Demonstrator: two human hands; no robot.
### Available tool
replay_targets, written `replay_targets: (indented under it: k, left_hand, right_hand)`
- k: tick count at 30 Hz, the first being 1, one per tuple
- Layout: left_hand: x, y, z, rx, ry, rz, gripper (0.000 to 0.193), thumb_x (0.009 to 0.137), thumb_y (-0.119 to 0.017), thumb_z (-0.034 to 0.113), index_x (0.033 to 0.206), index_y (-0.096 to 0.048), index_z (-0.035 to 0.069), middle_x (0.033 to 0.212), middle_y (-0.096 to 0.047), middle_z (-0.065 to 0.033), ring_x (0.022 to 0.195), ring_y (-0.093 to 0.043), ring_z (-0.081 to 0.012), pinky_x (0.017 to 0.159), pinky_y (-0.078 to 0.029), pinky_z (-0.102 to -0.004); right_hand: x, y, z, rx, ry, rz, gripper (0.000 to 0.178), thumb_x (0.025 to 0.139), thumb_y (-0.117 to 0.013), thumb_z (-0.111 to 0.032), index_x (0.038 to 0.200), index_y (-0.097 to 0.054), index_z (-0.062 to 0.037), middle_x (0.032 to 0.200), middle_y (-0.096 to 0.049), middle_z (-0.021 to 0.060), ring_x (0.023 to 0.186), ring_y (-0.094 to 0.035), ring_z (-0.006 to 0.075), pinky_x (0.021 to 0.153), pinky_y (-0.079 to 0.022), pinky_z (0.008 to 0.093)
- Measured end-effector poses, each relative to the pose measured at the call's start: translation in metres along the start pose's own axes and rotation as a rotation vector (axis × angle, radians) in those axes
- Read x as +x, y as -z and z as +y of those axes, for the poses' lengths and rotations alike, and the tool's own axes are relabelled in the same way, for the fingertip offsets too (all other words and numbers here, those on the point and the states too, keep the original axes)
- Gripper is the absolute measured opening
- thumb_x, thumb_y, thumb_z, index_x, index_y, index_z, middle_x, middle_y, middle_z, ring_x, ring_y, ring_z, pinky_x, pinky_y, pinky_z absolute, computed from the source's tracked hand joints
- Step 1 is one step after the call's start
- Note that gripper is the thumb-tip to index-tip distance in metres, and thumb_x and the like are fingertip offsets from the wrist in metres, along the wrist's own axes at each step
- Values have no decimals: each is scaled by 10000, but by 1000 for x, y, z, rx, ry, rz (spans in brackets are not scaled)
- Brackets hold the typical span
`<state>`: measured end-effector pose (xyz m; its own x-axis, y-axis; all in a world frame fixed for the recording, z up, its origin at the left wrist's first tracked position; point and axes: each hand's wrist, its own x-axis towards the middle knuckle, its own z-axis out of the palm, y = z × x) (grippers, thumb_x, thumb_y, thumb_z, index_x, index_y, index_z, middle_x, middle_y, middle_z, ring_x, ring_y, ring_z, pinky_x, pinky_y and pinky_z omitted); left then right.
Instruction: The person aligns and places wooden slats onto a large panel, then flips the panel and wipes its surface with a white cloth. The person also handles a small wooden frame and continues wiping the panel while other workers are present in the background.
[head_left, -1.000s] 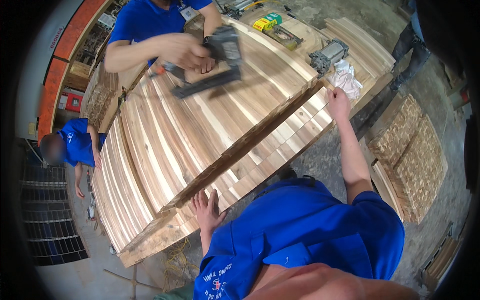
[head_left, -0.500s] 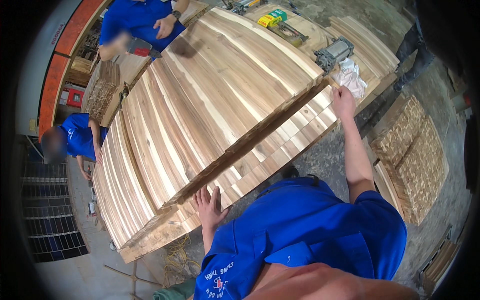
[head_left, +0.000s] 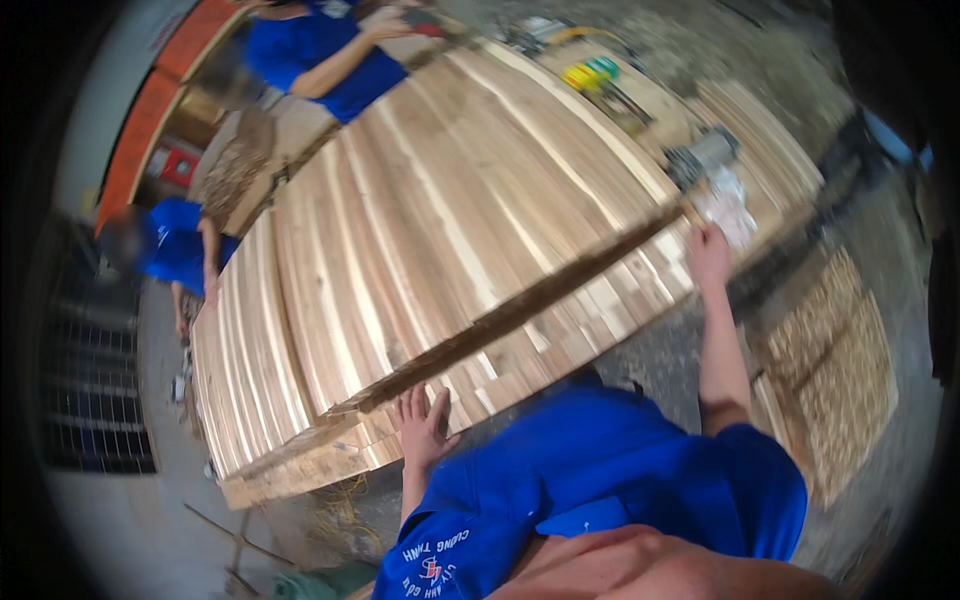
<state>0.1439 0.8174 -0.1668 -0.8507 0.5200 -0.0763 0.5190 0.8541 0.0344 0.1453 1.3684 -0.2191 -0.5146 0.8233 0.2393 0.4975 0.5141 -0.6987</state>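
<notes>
My left hand (head_left: 424, 425) rests with its fingers spread on the near edge of a lower wooden panel (head_left: 590, 325). Curled closed, my right hand (head_left: 709, 255) grips the right end of that same panel. Over it lies a large striped wooden panel (head_left: 460, 190), set back so that a strip of the lower one shows along my side. A narrower striped panel (head_left: 245, 340) adjoins it on the left.
Across the panels, one person (head_left: 320, 60) holds a dark and red tool; another person (head_left: 185, 240) touches the left panel. Beyond my right hand are a white cloth (head_left: 728, 208), a grey power tool (head_left: 705, 155) and a yellow-green box (head_left: 592, 72). Block-patterned boards (head_left: 835, 370) stand at right.
The view has shifted, so the scene sits slightly differently and blurs. Both my hands keep their places on the lower panel. The far person's tool has been raised and moved to the right.
</notes>
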Motion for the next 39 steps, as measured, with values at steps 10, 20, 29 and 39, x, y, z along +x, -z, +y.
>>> replay_targets:
  k: [10,20,29,39]
  left_hand:
    - [3,4,-8,-4,-23,7,942,523,-803,439,1360,-389,314,1392,-339,-166,1281,-317,-364,1088,-178,-556]
    - [-4,7,-14,-80,-60,29,948,543,-782,473,1378,-369,296,1398,-328,-172,1302,-294,-362,1087,-182,-558]
    - [-7,5,-17,-149,-72,96,943,544,-789,428,1376,-371,284,1396,-319,-179,1283,-306,-379,1080,-197,-560]
    - [-9,7,-17,-152,-55,83,934,548,-797,408,1371,-371,299,1386,-326,-177,1278,-310,-374,1088,-192,-555]
  right_hand:
    - [4,1,9,17,62,-33,328,888,-542,-279,760,-486,17,676,-516,171,628,-489,320,616,-403,424]
    - [5,3,12,55,42,-142,362,911,-514,-317,807,-470,27,723,-528,198,661,-442,343,668,-407,436]
    - [3,1,15,-83,80,-83,403,914,-488,-399,839,-514,-4,755,-563,158,700,-520,339,660,-406,432]
    - [1,1,8,-27,104,-93,410,906,-481,-397,842,-513,7,737,-547,159,681,-500,325,660,-406,433]
